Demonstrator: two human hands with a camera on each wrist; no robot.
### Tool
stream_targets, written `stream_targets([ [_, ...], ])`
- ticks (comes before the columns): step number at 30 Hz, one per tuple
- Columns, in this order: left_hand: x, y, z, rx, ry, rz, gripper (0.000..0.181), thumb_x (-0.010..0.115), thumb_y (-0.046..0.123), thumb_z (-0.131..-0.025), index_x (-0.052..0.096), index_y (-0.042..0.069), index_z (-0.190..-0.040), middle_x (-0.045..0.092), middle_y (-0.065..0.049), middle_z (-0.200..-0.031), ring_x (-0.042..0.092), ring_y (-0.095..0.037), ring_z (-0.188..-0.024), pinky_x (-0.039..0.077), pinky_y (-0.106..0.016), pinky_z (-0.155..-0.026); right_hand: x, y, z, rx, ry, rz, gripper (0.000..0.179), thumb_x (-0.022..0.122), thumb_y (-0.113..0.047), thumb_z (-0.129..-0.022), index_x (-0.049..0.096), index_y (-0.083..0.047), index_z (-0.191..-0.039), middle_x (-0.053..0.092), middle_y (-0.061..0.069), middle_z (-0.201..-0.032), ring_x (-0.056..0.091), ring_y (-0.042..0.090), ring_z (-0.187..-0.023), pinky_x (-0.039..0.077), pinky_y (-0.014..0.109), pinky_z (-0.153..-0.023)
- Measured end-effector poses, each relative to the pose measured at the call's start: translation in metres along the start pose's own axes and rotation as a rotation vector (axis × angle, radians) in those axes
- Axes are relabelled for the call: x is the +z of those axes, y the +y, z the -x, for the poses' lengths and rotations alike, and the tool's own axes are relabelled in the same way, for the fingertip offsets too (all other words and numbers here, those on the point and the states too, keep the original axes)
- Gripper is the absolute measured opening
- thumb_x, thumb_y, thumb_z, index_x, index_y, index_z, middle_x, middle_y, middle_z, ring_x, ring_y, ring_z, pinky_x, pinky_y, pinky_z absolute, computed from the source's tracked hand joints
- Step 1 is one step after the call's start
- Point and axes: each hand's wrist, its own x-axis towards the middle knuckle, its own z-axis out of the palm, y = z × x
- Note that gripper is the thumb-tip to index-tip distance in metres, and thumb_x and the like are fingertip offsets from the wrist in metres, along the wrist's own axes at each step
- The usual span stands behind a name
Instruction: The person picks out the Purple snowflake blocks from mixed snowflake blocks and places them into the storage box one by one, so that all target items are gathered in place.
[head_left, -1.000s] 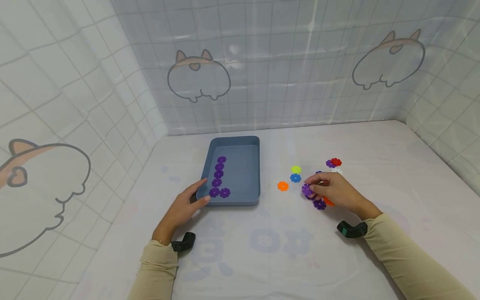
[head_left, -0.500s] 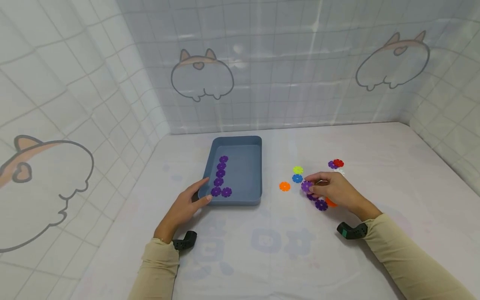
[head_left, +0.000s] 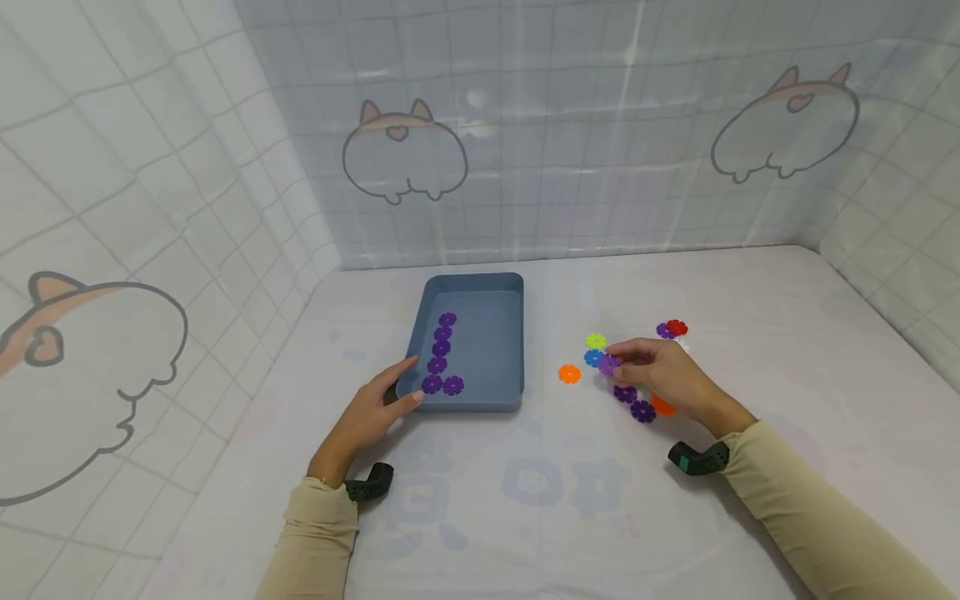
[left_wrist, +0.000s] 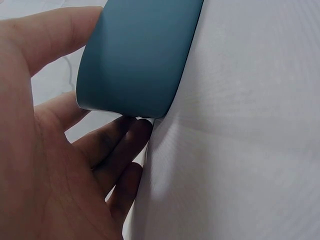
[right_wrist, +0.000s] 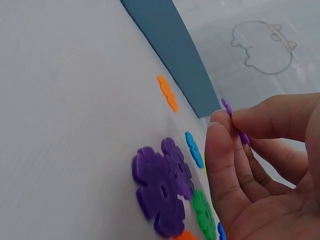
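We note: right hand [head_left: 667, 382] pinches purple disc [head_left: 609, 365], partly covering it; left hand [head_left: 366, 418] grips tray [head_left: 486, 346] corner; cloth lettering [head_left: 534, 482] faint, unreadable.

Near the desk's [head_left: 480, 546] back edge, left of middle, the tray [head_left: 491, 342]; inside, along its left edge, five discs [head_left: 441, 346] in file, a sixth disc [head_left: 453, 385] right of the nearest. At its front-left corner, the left hand [head_left: 367, 417]. Right of the tray, loose discs [head_left: 573, 374], some beneath the right hand [head_left: 678, 382], one disc [head_left: 608, 365] between its fingertips; behind, an overlapping pair [head_left: 677, 327].
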Motion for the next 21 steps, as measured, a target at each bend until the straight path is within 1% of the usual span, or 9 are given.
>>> stream_targets([
  [6,0.000,0.001,0.000,0.004,0.003,0.001,0.070,0.061,0.047,-0.099,0.035,0.020,-0.158,0.029,-0.011,-0.162,0.023,-0.036,-0.149,0.020,-0.061,-0.117,0.004,-0.004,-0.005,-0.009,-0.014,-0.006,0.040,0.072,-0.026,-0.094,0.066,-0.011,-0.130,0.066,0.009,-0.123,0.063,0.026,-0.106,0.055,0.033,-0.086],
  [9,0.000,0.001,0.000,0.005,0.007,-0.005,0.070,0.061,0.047,-0.098,0.035,0.020,-0.158,0.029,-0.011,-0.162,0.023,-0.036,-0.149,0.020,-0.061,-0.117,0.007,-0.008,-0.008,-0.021,-0.028,-0.026,0.042,0.072,-0.025,-0.094,0.064,-0.008,-0.131,0.065,0.012,-0.125,0.065,0.027,-0.103,0.056,0.034,-0.086],
  [12,0.000,0.000,0.000,0.004,0.009,-0.012,0.070,0.061,0.048,-0.098,0.035,0.020,-0.158,0.029,-0.011,-0.162,0.023,-0.036,-0.149,0.020,-0.061,-0.117,0.011,-0.011,-0.012,-0.023,-0.036,-0.051,0.042,0.072,-0.023,-0.094,0.063,-0.006,-0.131,0.066,0.014,-0.122,0.068,0.028,-0.098,0.057,0.032,-0.085],
  [17,0.000,0.000,0.000,0.000,0.008,-0.011,0.070,0.061,0.048,-0.098,0.035,0.021,-0.158,0.029,-0.011,-0.162,0.023,-0.036,-0.149,0.020,-0.061,-0.117,0.016,-0.015,-0.018,-0.025,-0.052,-0.109,0.041,0.071,-0.018,-0.095,0.062,-0.003,-0.132,0.065,0.016,-0.123,0.068,0.031,-0.101,0.057,0.031,-0.086],
  [21,0.001,0.001,0.001,-0.003,0.010,-0.007,0.071,0.061,0.048,-0.098,0.035,0.020,-0.158,0.029,-0.012,-0.162,0.023,-0.036,-0.149,0.020,-0.060,-0.117,0.020,-0.017,-0.023,-0.036,-0.057,-0.113,0.039,0.069,-0.017,-0.095,0.062,-0.004,-0.132,0.065,0.015,-0.121,0.068,0.030,-0.101,0.057,0.030,-0.087],
])
